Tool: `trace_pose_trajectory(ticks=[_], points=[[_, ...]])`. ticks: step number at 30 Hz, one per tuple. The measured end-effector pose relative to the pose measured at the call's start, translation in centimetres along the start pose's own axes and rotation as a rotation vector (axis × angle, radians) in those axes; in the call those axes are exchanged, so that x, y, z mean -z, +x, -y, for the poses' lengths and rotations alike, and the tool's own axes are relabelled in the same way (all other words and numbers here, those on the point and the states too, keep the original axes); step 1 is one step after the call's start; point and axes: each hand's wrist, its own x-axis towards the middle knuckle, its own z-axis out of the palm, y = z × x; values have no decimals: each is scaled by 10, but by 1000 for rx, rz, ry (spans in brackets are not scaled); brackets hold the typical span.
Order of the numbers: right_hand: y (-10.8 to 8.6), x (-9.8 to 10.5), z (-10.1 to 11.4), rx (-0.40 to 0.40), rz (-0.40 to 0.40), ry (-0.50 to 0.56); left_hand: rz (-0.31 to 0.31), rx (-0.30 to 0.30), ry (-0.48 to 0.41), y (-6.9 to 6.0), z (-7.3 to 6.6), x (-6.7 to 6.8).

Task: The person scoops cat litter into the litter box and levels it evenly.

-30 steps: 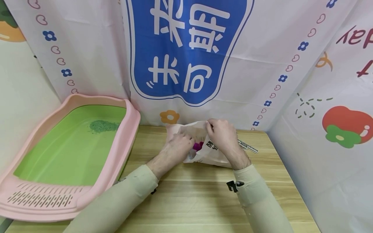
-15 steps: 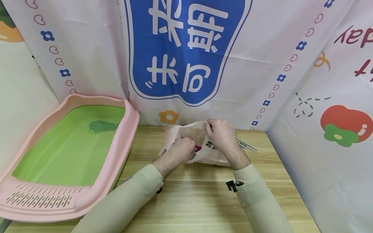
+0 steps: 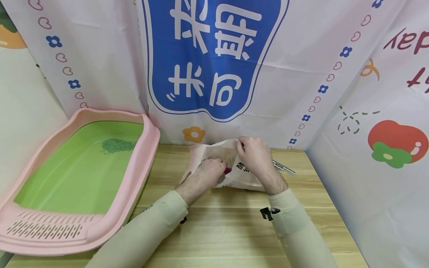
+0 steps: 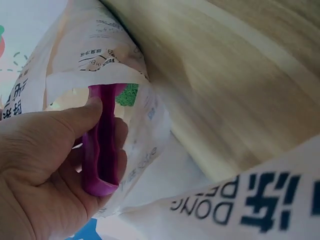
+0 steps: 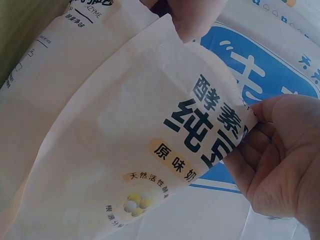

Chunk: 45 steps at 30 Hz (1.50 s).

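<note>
White printed bag [image 3: 242, 181] gapes at its mouth; channelled purple handle [image 4: 106, 137] juts out; green granules [image 4: 128, 95] show inside.

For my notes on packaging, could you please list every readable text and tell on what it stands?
"未来可期": blue panel
"day": right wall, upside down
"酵素": bag
"纯": bag
"原味奶": bag
"天然活性酵": bag
"根源分": bag
"除臭净味": bag
"NZYME", cut off: bag
"DONG": bag
Other print is cut off, blurred or too small to read.

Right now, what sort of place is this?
Probably a small demonstration booth: printed sheets hang behind and beside a wood-grain table that bears a pink tray.
</note>
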Motion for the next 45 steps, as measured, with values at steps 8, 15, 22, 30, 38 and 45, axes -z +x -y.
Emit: trace_pose_trajectory(ticks=[8,15,22,30,38,45], points=[[0,0,-1,-18,11,19,-140,-50,-43,-8,-1,-4],[0,2,-3,-28,11,21,-219,-66,-134,-16,-2,-7],[-1,4,-4,-43,15,29,-162,-21,-223,-24,-9,8],[1,4,-7,-43,1,38,-226,-19,-219,-26,-10,9],[1,6,-7,-56,8,45,-166,63,-290,-38,-19,52],[1,5,-8,-53,5,33,-131,126,-232,-40,-17,63]])
